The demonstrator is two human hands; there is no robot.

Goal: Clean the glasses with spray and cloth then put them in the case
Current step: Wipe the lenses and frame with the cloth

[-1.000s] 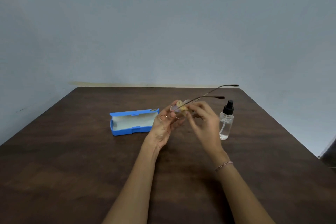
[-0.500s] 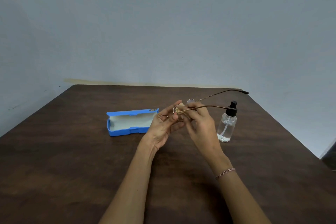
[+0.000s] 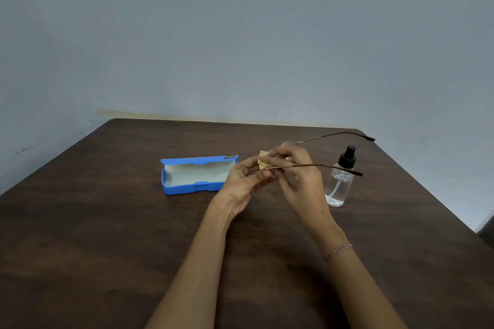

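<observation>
My left hand point(image 3: 247, 181) pinches cloth point(image 3: 263, 161) on lens; right hand point(image 3: 299, 179) grips glasses point(image 3: 320, 167). Rub lightly, support frame.

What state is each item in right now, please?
Case: open, empty, on the table.
Glasses: held above the table, temples unfolded, pointing right.
Cloth: pinched against the glasses between both hands.
Spray bottle: upright on the table, untouched, partly filled with clear liquid.
Left hand: closed on the cloth and glasses.
Right hand: closed on the glasses.
</observation>
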